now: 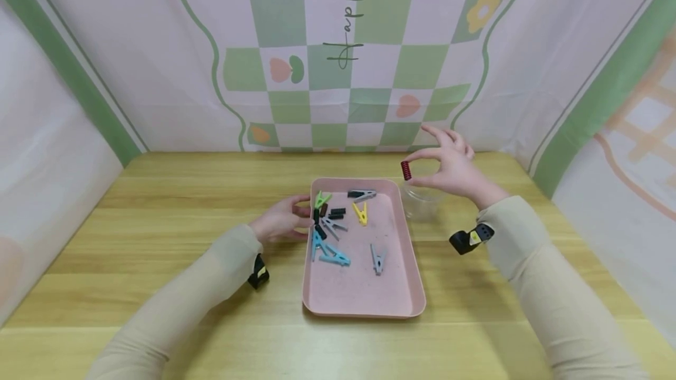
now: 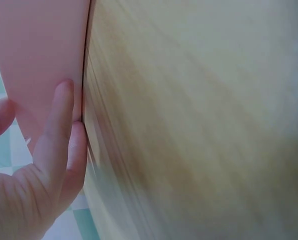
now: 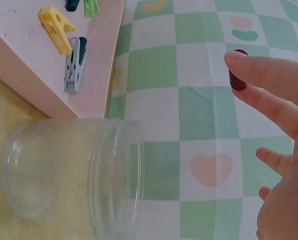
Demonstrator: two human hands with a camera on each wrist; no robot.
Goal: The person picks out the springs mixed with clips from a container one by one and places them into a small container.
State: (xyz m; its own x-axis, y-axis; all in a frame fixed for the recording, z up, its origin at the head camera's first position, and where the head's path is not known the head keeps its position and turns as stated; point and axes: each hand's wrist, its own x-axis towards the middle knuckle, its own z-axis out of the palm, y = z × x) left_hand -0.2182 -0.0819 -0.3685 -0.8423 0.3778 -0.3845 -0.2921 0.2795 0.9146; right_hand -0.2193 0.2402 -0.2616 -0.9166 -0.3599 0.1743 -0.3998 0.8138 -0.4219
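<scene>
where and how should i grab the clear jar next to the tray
Grip the clear jar around its side wall, below the rim, probably from the right in the head view: it stands upright, its round wall suits curled fingers, and the pink tray sits close on its left.

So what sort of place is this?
Probably a little work spot indoors, closed in with cloth: there's a wooden table, patterned cloth behind and beside it, and a pink tray of small clips.

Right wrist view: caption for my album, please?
The right hand pinches a red spring near a clear jar beside a pink tray.
</scene>
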